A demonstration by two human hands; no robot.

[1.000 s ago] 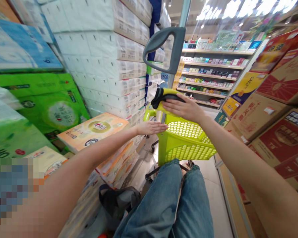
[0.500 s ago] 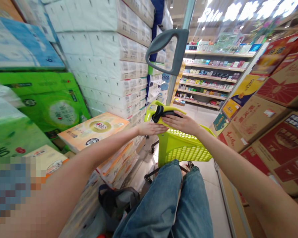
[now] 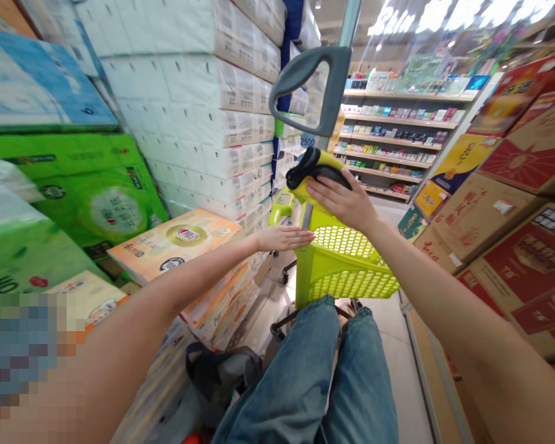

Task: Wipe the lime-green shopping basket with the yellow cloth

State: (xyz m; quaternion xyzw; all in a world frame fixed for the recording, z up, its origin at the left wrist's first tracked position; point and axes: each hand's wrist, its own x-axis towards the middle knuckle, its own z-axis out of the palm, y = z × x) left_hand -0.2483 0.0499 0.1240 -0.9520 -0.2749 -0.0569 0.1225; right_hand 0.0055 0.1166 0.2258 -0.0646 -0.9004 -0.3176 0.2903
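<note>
A lime-yellow shopping cart (image 3: 351, 283) with perforated sides stands just beyond my knees. My right hand (image 3: 335, 196) is closed on a yellow-and-black piece (image 3: 321, 164), raised and tilted over the cart's near end. Whether this piece is part of the cart or separate, I cannot tell. Flat and straight-fingered, my left hand (image 3: 287, 238) lies at the cart's left upper edge, palm out of sight, holding nothing visible. A rounded lime-yellow end piece (image 3: 282, 208) of the cart shows just above it.
Tall stacks of white wrapped packs (image 3: 180, 98) and an orange box (image 3: 176, 240) line the left. Cartons (image 3: 504, 259) rise on the right. A grey loop handle (image 3: 312, 92) on a pole is ahead, with shelves (image 3: 393, 142) behind. A dark bag (image 3: 222, 376) lies by my left leg.
My right hand has lifted the yellow-and-black piece up and away from the cart's edge, uncovering the rim. My left hand has stayed in nearly the same place.
</note>
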